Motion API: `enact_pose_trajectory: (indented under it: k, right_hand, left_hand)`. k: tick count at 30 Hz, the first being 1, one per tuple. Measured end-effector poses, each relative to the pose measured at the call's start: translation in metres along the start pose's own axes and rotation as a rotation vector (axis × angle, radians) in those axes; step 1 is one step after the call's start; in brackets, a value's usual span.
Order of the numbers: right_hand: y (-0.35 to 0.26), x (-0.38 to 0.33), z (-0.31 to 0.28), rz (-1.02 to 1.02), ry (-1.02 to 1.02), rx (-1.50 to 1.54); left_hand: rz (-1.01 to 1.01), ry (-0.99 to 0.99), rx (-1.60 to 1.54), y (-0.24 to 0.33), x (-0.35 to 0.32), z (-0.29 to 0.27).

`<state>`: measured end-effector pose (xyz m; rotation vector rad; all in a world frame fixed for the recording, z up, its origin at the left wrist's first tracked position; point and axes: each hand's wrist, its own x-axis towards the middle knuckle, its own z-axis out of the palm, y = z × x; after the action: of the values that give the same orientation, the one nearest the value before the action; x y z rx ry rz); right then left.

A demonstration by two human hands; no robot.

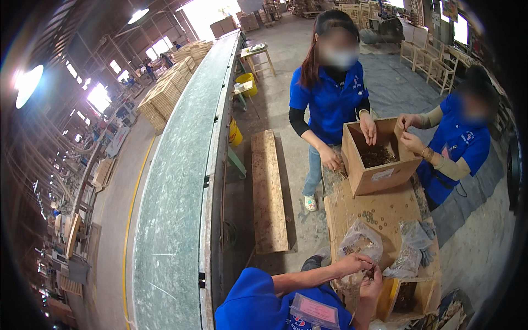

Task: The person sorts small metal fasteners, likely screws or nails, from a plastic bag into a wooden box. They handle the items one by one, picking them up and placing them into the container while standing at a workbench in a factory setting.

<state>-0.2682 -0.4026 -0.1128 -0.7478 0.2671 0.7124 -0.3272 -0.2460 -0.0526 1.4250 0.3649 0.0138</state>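
Note:
My left hand (355,265) and my right hand (371,282) meet over the near end of the work table, fingers pinched together. Whatever lies between the fingertips is too small to make out. Just beyond them sits a clear plastic bag (361,240) with small parts in it. To its right is a second clear bag (406,258), beside a grey crumpled item (418,235). Small metal rings (369,216), several of them, lie scattered on the cardboard-covered tabletop (342,212). Close to my right hand stands a small open wooden box (426,294) with dark contents.
Across the table, two co-workers in blue shirts (330,99) (465,140) reach at a large wooden box (379,179) holding small dark parts. A long green conveyor (176,181) runs along my left. Between lies a wooden plank (268,192). Yellow buckets (235,132) stand beside the conveyor.

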Motion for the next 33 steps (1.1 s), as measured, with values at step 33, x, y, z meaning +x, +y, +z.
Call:
enact_pose_trajectory:
  k: [33]
  right_hand:
    - [0.004,-0.003,-0.007,0.282,0.115,0.009]
  left_hand:
    - [0.303,0.196,0.553,-0.008,0.027,-0.021]
